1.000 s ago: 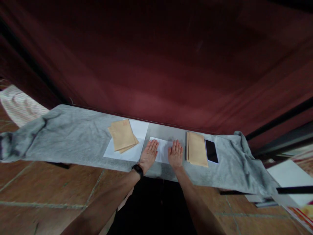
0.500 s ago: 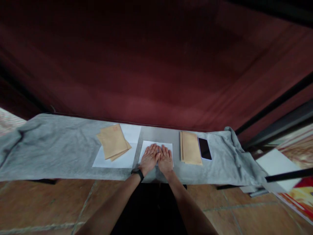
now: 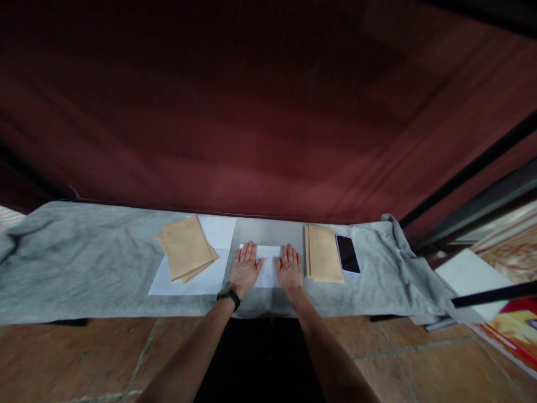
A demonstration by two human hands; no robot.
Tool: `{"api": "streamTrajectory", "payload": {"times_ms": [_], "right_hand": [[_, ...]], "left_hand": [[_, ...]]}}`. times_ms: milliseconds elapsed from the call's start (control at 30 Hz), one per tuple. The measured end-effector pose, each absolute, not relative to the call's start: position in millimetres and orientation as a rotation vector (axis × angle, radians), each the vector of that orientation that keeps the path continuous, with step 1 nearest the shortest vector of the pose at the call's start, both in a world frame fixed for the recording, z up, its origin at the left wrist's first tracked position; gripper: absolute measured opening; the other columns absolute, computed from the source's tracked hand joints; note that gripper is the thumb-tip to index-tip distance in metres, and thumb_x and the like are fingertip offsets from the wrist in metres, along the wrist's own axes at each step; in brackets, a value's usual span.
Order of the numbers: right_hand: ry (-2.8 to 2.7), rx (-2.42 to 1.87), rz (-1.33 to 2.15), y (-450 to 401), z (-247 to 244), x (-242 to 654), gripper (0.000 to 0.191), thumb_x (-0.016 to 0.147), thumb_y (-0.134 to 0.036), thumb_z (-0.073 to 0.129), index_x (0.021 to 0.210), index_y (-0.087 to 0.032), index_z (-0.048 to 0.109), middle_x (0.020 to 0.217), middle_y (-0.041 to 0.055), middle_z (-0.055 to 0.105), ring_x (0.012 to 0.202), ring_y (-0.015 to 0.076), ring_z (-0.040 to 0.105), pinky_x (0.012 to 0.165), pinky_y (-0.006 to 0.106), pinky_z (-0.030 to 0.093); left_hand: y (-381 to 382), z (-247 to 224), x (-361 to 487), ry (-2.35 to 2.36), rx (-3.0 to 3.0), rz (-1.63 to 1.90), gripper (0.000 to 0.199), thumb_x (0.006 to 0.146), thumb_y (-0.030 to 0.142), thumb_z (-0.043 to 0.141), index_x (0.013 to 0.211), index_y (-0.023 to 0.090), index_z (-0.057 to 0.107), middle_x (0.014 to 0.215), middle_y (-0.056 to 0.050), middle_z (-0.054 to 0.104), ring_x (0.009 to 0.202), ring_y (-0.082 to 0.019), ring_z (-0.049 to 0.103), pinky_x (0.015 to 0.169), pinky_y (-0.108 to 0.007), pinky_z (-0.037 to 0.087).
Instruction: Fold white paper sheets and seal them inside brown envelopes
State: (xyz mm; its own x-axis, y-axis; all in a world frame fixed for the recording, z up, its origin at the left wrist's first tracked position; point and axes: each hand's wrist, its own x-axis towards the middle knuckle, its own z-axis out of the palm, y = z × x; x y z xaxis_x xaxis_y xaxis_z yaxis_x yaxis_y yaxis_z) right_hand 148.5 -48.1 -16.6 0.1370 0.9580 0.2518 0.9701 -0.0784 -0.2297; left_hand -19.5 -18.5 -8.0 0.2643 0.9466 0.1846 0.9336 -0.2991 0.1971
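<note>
A white sheet of paper (image 3: 267,272) lies flat on the grey cloth in front of me. My left hand (image 3: 245,270), with a dark band at the wrist, rests palm down on the sheet's left side, its fingers stretched out. On the right side lies my right hand (image 3: 289,269), also flat and palm down. Between the hands the middle of the paper shows. Beyond my right hand is a stack of brown envelopes (image 3: 325,254). Other brown envelopes (image 3: 187,246) overlap on larger white paper (image 3: 213,278) at the left.
A phone (image 3: 348,254) lies right of the envelope stack. The grey cloth (image 3: 100,257) covers the long, narrow surface and is bunched at both ends. A dark red panel (image 3: 268,140) rises behind it. At the far right are a white board (image 3: 474,274) and a black bar.
My hands have moved apart, from close together at the middle of the paper to its left and right sides. The view has shifted slightly.
</note>
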Motion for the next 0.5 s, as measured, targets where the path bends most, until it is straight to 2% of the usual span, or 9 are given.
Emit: {"api": "streamTrajectory", "payload": {"times_ms": [100, 200, 267, 367, 500], "right_hand": [[-1.847, -2.099, -0.051, -48, -17, 150, 0.058, 0.101, -0.038, 0.035, 0.15, -0.006, 0.035, 0.155, 0.0208, 0.033, 0.144, 0.0295, 0.031, 0.116, 0.048, 0.023], [-1.846, -2.093, -0.072, -47, -18, 151, 0.059, 0.101, -0.037, 0.036, 0.15, -0.005, 0.035, 0.154, 0.0219, 0.035, 0.143, 0.0305, 0.033, 0.116, 0.049, 0.024], [-1.816, -2.108, -0.098, -47, -17, 151, 0.057, 0.101, -0.036, 0.036, 0.149, -0.006, 0.038, 0.153, 0.0222, 0.038, 0.141, 0.0317, 0.036, 0.115, 0.051, 0.025], [-1.784, -2.113, -0.157, -52, -16, 147, 0.054, 0.101, -0.032, 0.034, 0.147, -0.005, 0.04, 0.152, 0.0225, 0.038, 0.141, 0.0325, 0.037, 0.115, 0.054, 0.024], [-1.957, -1.951, -0.154, -67, -17, 131, 0.051, 0.101, -0.028, 0.035, 0.149, -0.012, 0.038, 0.156, 0.0159, 0.035, 0.144, 0.0282, 0.033, 0.116, 0.051, 0.024]], "left_hand": [[-23, -8, -25, 1.838, 2.465, 0.41, 0.071, 0.096, 0.053, 0.032, 0.151, 0.007, 0.034, 0.157, -0.017, 0.032, 0.149, -0.028, 0.022, 0.121, -0.046, 0.016], [-27, -4, -28, 1.786, 2.511, 0.389, 0.073, 0.093, 0.06, 0.038, 0.151, 0.015, 0.036, 0.159, -0.016, 0.029, 0.149, -0.032, 0.021, 0.12, -0.05, 0.014], [-30, -1, -28, 1.778, 2.528, 0.369, 0.071, 0.093, 0.06, 0.04, 0.151, 0.019, 0.037, 0.16, -0.015, 0.027, 0.148, -0.033, 0.021, 0.12, -0.052, 0.012], [-33, 2, -26, 1.807, 2.539, 0.338, 0.07, 0.094, 0.059, 0.039, 0.151, 0.019, 0.037, 0.16, -0.016, 0.027, 0.148, -0.034, 0.022, 0.119, -0.052, 0.011], [-34, 4, -24, 1.791, 2.595, 0.341, 0.065, 0.095, 0.054, 0.039, 0.149, 0.017, 0.04, 0.159, -0.016, 0.029, 0.148, -0.032, 0.023, 0.12, -0.051, 0.011]]}}
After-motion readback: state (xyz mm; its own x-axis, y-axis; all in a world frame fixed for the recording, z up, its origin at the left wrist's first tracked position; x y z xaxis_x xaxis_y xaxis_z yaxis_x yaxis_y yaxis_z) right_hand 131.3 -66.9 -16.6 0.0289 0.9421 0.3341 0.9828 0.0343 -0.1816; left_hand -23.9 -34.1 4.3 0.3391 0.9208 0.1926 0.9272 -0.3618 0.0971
